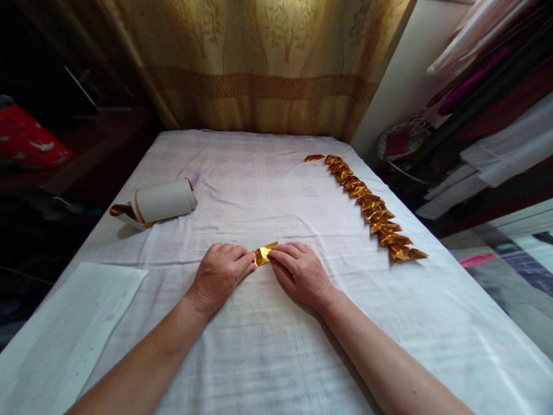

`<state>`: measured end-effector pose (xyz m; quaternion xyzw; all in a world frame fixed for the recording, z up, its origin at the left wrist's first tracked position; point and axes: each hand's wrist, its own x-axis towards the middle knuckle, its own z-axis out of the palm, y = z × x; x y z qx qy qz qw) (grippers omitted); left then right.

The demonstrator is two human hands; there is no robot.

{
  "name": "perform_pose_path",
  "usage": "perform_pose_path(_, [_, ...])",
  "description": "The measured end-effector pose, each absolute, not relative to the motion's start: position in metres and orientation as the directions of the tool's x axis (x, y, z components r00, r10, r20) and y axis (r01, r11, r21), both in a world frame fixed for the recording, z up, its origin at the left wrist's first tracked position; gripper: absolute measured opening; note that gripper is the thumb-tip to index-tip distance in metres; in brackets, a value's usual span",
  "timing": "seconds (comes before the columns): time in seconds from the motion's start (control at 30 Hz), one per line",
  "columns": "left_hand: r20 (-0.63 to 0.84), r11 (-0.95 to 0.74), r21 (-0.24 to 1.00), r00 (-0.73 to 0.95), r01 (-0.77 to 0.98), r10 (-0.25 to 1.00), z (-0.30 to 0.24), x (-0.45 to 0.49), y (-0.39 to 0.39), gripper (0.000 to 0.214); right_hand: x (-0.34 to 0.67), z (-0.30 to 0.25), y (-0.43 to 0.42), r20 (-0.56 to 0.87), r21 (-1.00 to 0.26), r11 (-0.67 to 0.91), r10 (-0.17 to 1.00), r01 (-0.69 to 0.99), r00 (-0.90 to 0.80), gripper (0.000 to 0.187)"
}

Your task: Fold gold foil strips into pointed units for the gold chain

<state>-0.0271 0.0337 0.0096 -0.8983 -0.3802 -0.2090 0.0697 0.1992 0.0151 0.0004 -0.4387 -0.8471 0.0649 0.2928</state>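
Note:
A small folded piece of shiny gold foil paper (263, 254) lies between my two hands, just above the white cloth. My left hand (222, 274) pinches its left end, the fingers curled over it. At the opposite end my right hand (301, 272) grips the foil with thumb and fingertips. Both ends are partly hidden under the fingers. To the right, a row of folded gold foil pieces (371, 208) overlaps in a slanting line. One flat gold piece (314, 157) sits apart at the far end of that row.
A white-backed roll (166, 202) with gold showing at its edge lies at the left. Nearer me is a white paper sheet (64, 334). The white cloth (259, 190) covers the surface. A patterned curtain (259, 69) hangs behind; clothes (510, 144) hang on the right.

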Motion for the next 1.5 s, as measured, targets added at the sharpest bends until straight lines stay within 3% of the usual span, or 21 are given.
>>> perform_pose_path(0.5, [0.427, -0.715, -0.074, 0.67, 0.695, 0.607, 0.007, -0.0245, 0.0339, 0.013, 0.1958, -0.0013, 0.0152, 0.452, -0.34, 0.578, 0.792, 0.742, -0.41, 0.025])
perform_pose_path(0.77, [0.385, -0.702, 0.016, 0.643, 0.712, 0.661, 0.0132, -0.0228, 0.0344, 0.018, 0.1963, -0.004, 0.0168, 0.465, -0.367, 0.618, 0.769, 0.695, -0.438, 0.026])
perform_pose_path(1.1, [0.453, -0.714, -0.069, 0.66, 0.696, 0.6, 0.0158, -0.0244, 0.036, 0.018, 0.1949, -0.0043, 0.0165, 0.506, -0.364, 0.678, 0.72, 0.639, -0.476, 0.027])
perform_pose_path(1.27, [0.46, -0.687, -0.157, 0.668, 0.71, 0.585, 0.0108, -0.0247, 0.0352, 0.017, 0.1949, -0.0022, 0.0156, 0.483, -0.325, 0.666, 0.727, 0.671, -0.488, 0.027])
perform_pose_path(1.5, [0.467, -0.69, -0.184, 0.68, 0.7, 0.565, 0.0098, -0.0278, 0.0331, 0.018, 0.1941, -0.0037, 0.0164, 0.499, -0.287, 0.591, 0.764, 0.754, -0.409, 0.025])
